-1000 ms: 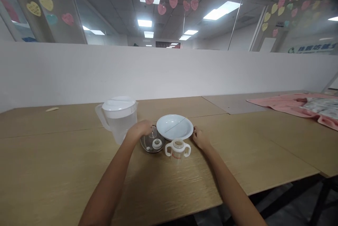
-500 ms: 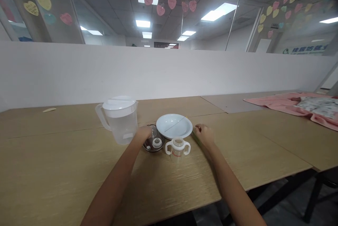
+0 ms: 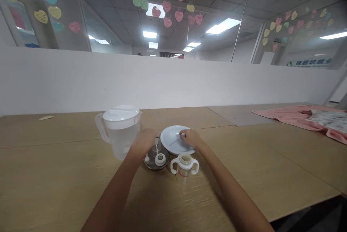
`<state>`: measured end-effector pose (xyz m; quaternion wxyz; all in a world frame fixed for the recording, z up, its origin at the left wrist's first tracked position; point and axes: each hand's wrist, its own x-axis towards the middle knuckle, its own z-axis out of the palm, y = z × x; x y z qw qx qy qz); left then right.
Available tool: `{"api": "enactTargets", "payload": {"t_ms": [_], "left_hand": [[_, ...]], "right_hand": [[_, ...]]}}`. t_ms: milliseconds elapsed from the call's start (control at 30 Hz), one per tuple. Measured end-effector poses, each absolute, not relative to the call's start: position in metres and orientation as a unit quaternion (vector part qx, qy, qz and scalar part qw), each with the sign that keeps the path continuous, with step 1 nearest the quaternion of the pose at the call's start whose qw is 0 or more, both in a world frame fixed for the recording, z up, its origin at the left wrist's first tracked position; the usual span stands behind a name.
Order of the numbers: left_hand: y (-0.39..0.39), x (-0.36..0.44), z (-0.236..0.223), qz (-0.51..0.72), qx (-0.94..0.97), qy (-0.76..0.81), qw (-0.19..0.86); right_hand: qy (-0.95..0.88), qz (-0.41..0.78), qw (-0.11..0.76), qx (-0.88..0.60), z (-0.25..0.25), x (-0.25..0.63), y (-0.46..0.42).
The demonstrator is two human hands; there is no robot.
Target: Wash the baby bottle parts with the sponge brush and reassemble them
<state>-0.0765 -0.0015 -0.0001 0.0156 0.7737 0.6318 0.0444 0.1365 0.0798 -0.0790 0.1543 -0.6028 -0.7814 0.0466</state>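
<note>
My right hand (image 3: 190,138) reaches over the white plate (image 3: 167,138), fingers curled in a pinch at the upper end of a thin stick (image 3: 175,141) lying across it. My left hand (image 3: 146,140), blurred, hovers at the upper left of a small metal tray (image 3: 155,167); its fingertips are hard to make out. Inside the tray are a clear dome-shaped cap (image 3: 157,145), a white ring-shaped lid (image 3: 160,159) and a small white piece (image 3: 146,159). In front of the plate stands an uncapped clear bottle with two white handles (image 3: 184,167).
A translucent pitcher with a white lid (image 3: 121,130) stands left of the tray, close to my left hand. At the far right lies a pink cloth (image 3: 292,114). A flat oval piece (image 3: 46,117) lies at the far left. A white partition (image 3: 173,84) runs behind the wooden table (image 3: 244,159).
My right hand has moved left from beside the plate to above it, onto the stick. My left hand has pulled slightly left from the clear cap. The view has tilted up a little.
</note>
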Motion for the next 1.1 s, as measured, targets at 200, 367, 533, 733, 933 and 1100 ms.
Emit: {"api": "enactTargets", "payload": {"t_ms": [200, 367, 533, 733, 933, 1100], "left_hand": [[-0.025, -0.065, 0.034, 0.151, 0.798, 0.579, -0.068], [-0.011, -0.05, 0.025, 0.309, 0.813, 0.492, 0.038], [0.01, -0.035, 0.003, 0.379, 0.799, 0.449, 0.125], [0.01, -0.021, -0.005, 0.407, 0.797, 0.42, 0.146], [0.007, -0.02, -0.009, 0.401, 0.788, 0.427, 0.192], [0.012, -0.029, -0.012, 0.421, 0.755, 0.426, 0.268]], "right_hand": [[-0.768, 0.139, 0.158, -0.605, -0.09, 0.127, 0.107], [-0.715, 0.11, 0.295, -0.624, -0.088, 0.129, 0.116], [-0.662, 0.117, 0.442, -0.594, -0.045, 0.147, 0.105], [-0.502, 0.141, 0.789, -0.325, 0.031, 0.162, 0.034], [-0.526, 0.124, 0.793, -0.283, 0.045, 0.136, 0.002], [-0.555, 0.306, 0.721, -0.282, 0.04, 0.11, 0.01]]}}
